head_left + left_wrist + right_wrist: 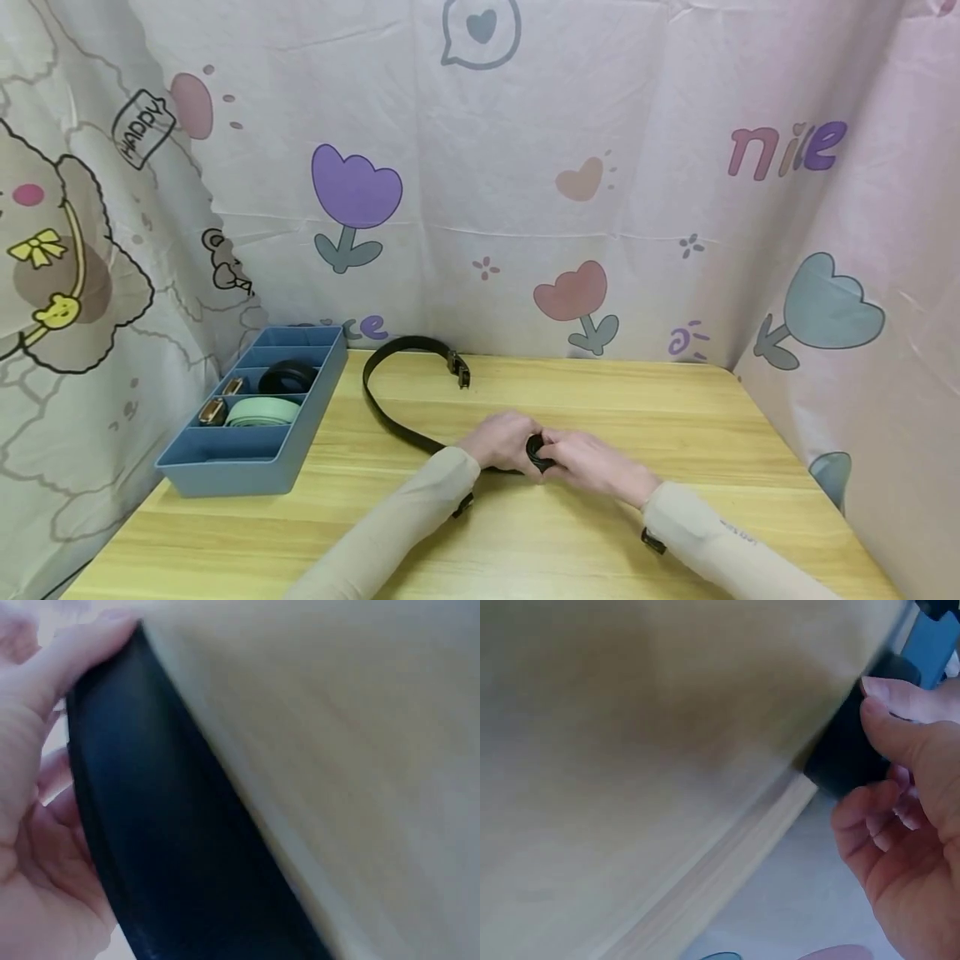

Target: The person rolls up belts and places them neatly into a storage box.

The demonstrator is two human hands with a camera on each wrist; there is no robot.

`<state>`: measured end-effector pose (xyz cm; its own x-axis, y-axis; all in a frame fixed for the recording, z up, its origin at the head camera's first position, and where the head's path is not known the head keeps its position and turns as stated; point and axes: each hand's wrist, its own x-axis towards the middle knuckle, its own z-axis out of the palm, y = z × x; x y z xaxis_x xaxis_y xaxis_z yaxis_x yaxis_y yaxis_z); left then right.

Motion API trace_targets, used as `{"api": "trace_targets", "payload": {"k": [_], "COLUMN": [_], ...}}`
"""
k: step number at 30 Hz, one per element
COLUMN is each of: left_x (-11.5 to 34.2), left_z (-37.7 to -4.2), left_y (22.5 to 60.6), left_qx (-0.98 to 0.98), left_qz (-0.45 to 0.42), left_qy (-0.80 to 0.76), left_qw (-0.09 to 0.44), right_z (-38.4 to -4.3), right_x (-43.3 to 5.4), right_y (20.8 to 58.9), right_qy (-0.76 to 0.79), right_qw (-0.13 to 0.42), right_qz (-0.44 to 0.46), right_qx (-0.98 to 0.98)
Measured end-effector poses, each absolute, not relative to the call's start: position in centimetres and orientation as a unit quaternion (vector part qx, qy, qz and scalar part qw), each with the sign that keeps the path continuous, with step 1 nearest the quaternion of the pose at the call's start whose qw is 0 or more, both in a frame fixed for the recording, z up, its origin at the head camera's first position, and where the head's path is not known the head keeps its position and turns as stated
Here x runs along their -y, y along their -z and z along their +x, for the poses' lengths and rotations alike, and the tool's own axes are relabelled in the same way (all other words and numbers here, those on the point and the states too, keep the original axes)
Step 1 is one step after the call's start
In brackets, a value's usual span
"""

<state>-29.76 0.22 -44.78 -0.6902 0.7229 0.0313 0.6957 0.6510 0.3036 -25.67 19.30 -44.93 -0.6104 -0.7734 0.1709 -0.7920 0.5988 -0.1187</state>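
Note:
A black belt (375, 400) curves over the wooden table, its metal buckle (458, 369) lying toward the back edge. The end nearer me is wound into a small coil (537, 452), standing on its edge between both hands. My right hand (600, 465) grips this coil; in the right wrist view, the thumb presses on the rolled belt (851, 746) with fingers curled beneath. My left hand (498, 442) is against the coil's left side. In the left wrist view, the thumb and fingers of the left hand (30, 817) hold the wide black strap (172, 825).
A blue divided box (225, 482) stands at the table's left. Inside are a rolled mint-green belt (262, 411), a rolled black belt (287, 375) and gold-coloured buckles (213, 411). A printed cloth (465, 192) hangs behind the table and along its sides.

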Motion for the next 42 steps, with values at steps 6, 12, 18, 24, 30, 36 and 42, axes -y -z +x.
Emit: {"api": "trace_targets", "payload": {"k": [6, 12, 18, 24, 30, 36, 42], "left_x": [0.2, -0.3, -0.6, 0.0, -0.4, -0.6, 0.2], "left_z": [-30.0, -30.2, -29.8, -29.8, -29.5, -29.1, -29.5], "left_y": [44.4, 43.8, 43.7, 43.6, 43.6, 43.7, 44.0], "left_qx": [-0.894, -0.891, -0.903, -0.891, -0.892, -0.901, -0.889], "left_qz": [0.412, 0.413, 0.418, 0.434, 0.429, 0.418, 0.42], "left_qy": [-0.145, -0.148, -0.087, -0.092, -0.11, -0.096, -0.131], "left_qw": [0.101, 0.12, 0.051, 0.093, 0.093, 0.066, 0.129], "right_z": [-26.1, -26.0, -25.6, -25.7, -25.4, -25.2, -25.5], "right_x": [-19.9, -20.1, -19.7, -20.2, -19.7, -19.3, -19.8], "right_y": [44.7, 44.5, 44.7, 44.3, 44.5, 44.7, 44.4], "right_qy": [-0.101, -0.084, -0.097, -0.084, -0.063, -0.085, -0.09], "right_qw": [0.028, 0.03, 0.04, 0.036, 0.046, 0.051, 0.016], "right_qz": [0.449, 0.438, 0.441, 0.463, 0.441, 0.437, 0.447], "right_qx": [0.887, 0.895, 0.891, 0.882, 0.894, 0.894, 0.89]}}
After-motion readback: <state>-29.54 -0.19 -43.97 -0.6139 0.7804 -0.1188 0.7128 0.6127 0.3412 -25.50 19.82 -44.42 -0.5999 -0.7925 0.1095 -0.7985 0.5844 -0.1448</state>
